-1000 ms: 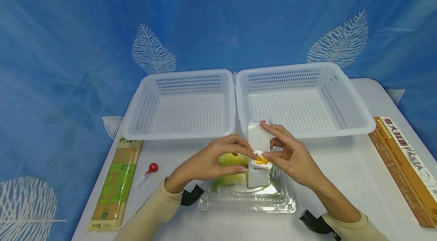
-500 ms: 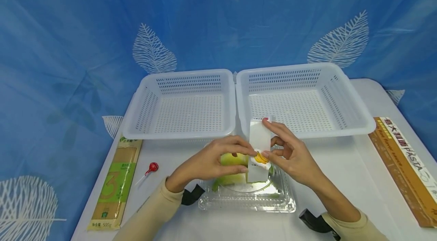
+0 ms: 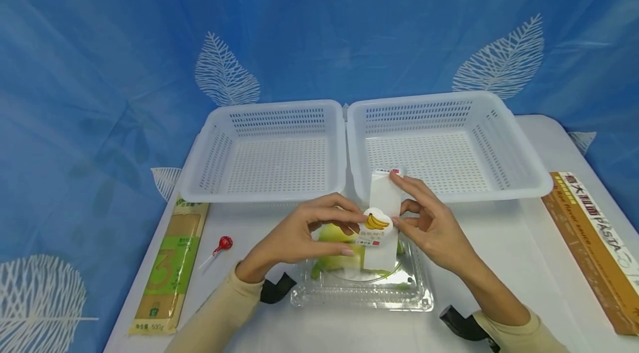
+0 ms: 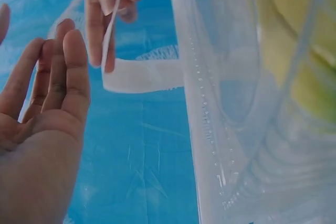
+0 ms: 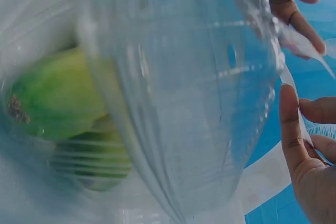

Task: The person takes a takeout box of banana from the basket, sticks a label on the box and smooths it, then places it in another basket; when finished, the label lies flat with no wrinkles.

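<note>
My left hand (image 3: pixel 309 228) pinches the edge of a white sticker label (image 3: pixel 375 224) printed with bananas. Its lower part stands away from the long white backing strip (image 3: pixel 385 195) behind it. My right hand (image 3: pixel 431 231) grips that strip between thumb and fingers, with the index finger near its top end. In the right wrist view the strip curves past the right fingers (image 5: pixel 291 124), and the left hand (image 5: pixel 286 3) holds the label's far side. Below both hands stands a clear plastic clamshell box (image 3: pixel 366 303) with yellow-green fruit (image 3: pixel 334 233) inside, partly hidden.
Two white mesh baskets (image 3: pixel 272 197) stand side by side behind the hands. To the left lie a green noodle packet (image 3: pixel 167 270) and a red lollipop (image 3: pixel 225 243). At the right edge lies a long brown pasta box (image 3: pixel 589 247).
The banana label has come partly away from the backing strip and shifted left with the left hand. The right hand and strip have moved slightly up and right.
</note>
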The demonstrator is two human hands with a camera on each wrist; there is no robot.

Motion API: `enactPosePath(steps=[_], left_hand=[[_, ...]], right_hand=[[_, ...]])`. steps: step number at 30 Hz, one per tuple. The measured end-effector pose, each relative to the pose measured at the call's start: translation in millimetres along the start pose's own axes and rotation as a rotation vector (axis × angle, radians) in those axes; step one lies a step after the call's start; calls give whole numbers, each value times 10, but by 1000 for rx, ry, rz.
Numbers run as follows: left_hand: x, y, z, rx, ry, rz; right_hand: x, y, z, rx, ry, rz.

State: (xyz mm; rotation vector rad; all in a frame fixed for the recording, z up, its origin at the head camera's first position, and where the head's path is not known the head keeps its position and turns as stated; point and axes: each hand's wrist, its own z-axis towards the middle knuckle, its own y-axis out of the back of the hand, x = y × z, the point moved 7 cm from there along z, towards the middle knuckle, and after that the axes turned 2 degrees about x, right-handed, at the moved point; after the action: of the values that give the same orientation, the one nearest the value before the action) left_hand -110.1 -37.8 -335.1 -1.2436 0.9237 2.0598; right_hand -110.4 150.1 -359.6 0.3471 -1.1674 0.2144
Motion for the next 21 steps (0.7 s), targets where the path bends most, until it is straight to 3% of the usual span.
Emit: enactPosePath(steps=[5,10,17,21], left_hand=[[-8,73,-102,-33,12,-113],[77,86,-257,-42,53,-158],[262,-81,-417,4,156,-209],[322,-151,-441,13,203,-163]], right_hand=[[8,55,-33,-14,10,-63],[-13,114,-78,4,7,-90],[-37,191,-107,6,16,-63],[-38,197,-120,7,24,-61]])
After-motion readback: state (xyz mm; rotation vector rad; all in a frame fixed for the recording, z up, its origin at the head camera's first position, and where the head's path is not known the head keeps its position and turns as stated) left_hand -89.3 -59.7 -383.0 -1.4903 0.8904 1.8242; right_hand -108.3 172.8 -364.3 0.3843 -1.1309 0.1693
